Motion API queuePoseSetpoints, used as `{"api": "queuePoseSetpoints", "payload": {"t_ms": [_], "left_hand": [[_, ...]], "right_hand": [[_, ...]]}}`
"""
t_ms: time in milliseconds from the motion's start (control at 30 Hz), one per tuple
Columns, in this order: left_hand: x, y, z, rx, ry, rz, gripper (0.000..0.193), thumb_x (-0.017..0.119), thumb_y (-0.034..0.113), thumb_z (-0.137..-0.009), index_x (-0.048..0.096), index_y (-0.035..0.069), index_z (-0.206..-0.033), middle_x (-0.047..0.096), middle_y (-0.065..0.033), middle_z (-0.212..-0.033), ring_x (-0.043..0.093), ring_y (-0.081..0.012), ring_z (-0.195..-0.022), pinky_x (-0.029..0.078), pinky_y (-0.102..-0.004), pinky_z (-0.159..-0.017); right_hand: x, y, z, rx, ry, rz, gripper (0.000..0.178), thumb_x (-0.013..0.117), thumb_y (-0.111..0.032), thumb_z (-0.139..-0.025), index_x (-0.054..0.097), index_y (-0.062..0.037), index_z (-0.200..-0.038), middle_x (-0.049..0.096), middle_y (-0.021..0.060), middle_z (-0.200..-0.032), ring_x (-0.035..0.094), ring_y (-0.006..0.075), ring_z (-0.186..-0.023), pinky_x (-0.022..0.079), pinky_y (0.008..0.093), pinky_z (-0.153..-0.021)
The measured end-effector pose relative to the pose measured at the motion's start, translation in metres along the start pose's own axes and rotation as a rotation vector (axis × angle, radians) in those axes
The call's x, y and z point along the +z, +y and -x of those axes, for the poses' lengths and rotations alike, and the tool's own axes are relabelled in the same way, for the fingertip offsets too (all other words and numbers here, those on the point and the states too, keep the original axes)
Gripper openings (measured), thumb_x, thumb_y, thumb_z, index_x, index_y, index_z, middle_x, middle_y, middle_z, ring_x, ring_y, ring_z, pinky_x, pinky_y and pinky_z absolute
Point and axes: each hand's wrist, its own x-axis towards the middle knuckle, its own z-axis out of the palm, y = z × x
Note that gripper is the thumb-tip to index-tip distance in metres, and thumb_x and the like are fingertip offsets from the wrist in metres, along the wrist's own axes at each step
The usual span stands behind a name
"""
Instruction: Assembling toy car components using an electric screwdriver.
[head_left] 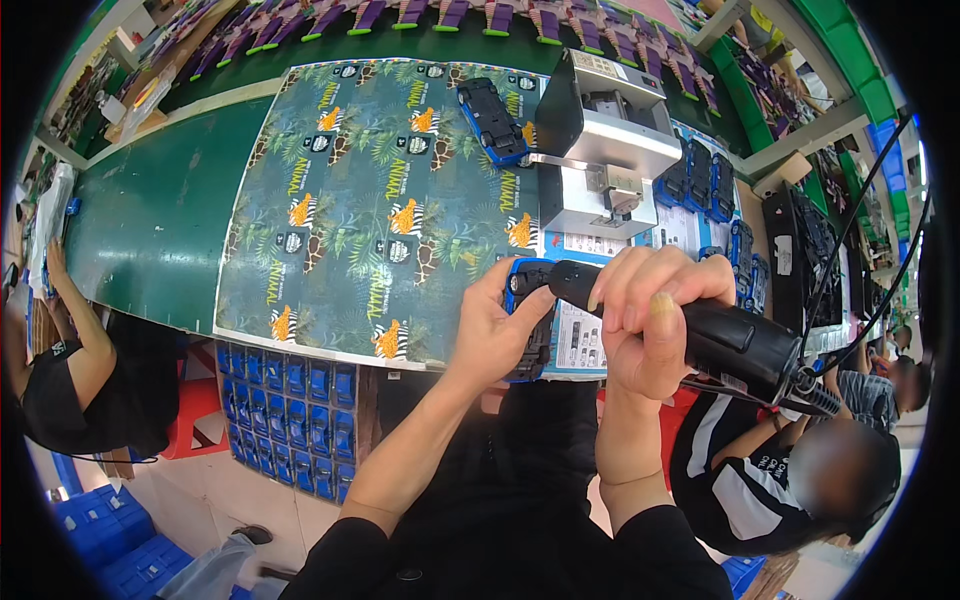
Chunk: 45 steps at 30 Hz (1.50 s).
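Observation:
My left hand [497, 335] grips a blue toy car [535, 352] at the table's front edge, its black underside facing up. In my right hand [655, 305] is a black electric screwdriver [735, 345], lying roughly level with a cable at its rear. Its nose points left and meets the car's underside beside my left thumb; the tip itself is hidden. Beyond my hands stands a metal screw feeder machine [625, 140]. Another blue car [492, 118] lies underside up just left of that machine.
Printed animal-pattern sheeting [350, 210] covers the table. More blue cars [708, 180] lie right of the machine, near a black bin [790, 250]. A tray of blue car bodies [290, 410] is below the table's front edge. Co-workers sit left and right; purple-and-green items line the far side.

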Motion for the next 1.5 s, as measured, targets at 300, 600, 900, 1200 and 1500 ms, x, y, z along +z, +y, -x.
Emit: {"api": "queuePoseSetpoints", "payload": {"t_ms": [300, 600, 900, 1200, 1500], "left_hand": [[0.004, 0.001, -0.003, -0.011, 0.024, 0.015, 0.022, 0.069, 0.011, -0.091, 0.064, -0.002, -0.108, 0.068, -0.002, -0.088, 0.059, -0.0057, -0.076, 0.05, -0.0235, -0.068], [-0.011, 0.009, -0.011, -0.251, 0.08, 0.815, 0.04, 0.065, 0.012, -0.092, 0.055, 0.013, -0.13, 0.063, -0.0081, -0.102, 0.063, -0.0169, -0.095, 0.056, -0.0432, -0.085], [-0.017, -0.006, -0.003, -0.125, -0.069, 0.611, 0.079, 0.063, -0.005, -0.078, 0.031, 0.014, -0.149, 0.058, -0.0129, -0.11, 0.065, -0.0259, -0.085, 0.059, -0.0427, -0.07], [-0.007, -0.004, -0.007, -0.126, -0.063, 0.529, 0.078, 0.064, -0.005, -0.076, 0.033, 0.012, -0.146, 0.058, -0.0117, -0.107, 0.066, -0.0245, -0.083, 0.058, -0.04, -0.066], [-0.01, -0.007, -0.006, -0.116, -0.062, 0.539, 0.074, 0.066, -0.004, -0.077, 0.037, 0.011, -0.143, 0.058, -0.0111, -0.108, 0.067, -0.0243, -0.084, 0.059, -0.0405, -0.07]], "right_hand": [[-0.001, 0.0, 0.005, -0.073, 0.003, 0.121, 0.02, 0.062, -0.014, -0.092, 0.043, -0.0073, -0.092, 0.049, 0.0048, -0.066, 0.048, 0.0155, -0.054, 0.045, 0.0328, -0.059], [-0.033, -0.038, -0.034, -0.26, 0.001, -0.016, 0.011, 0.059, -0.006, -0.092, 0.049, -0.0042, -0.096, 0.05, 0.0065, -0.067, 0.051, 0.0171, -0.055, 0.049, 0.0331, -0.055], [-0.061, -0.008, -0.08, -0.184, 0.263, 0.256, 0.018, 0.075, -0.002, -0.082, 0.057, -0.0019, -0.085, 0.056, 0.0041, -0.057, 0.054, 0.0126, -0.046, 0.046, 0.0269, -0.049], [-0.05, 0.002, -0.082, -0.164, 0.188, 0.263, 0.015, 0.075, -0.004, -0.082, 0.061, -0.0017, -0.08, 0.059, 0.0019, -0.06, 0.055, 0.008, -0.047, 0.043, 0.0214, -0.045], [-0.04, 0.01, -0.1, 0.021, 0.056, 0.576, 0.018, 0.075, -0.01, -0.082, 0.059, -0.0033, -0.076, 0.056, 0.0018, -0.055, 0.052, 0.008, -0.044, 0.039, 0.0229, -0.045]]}}
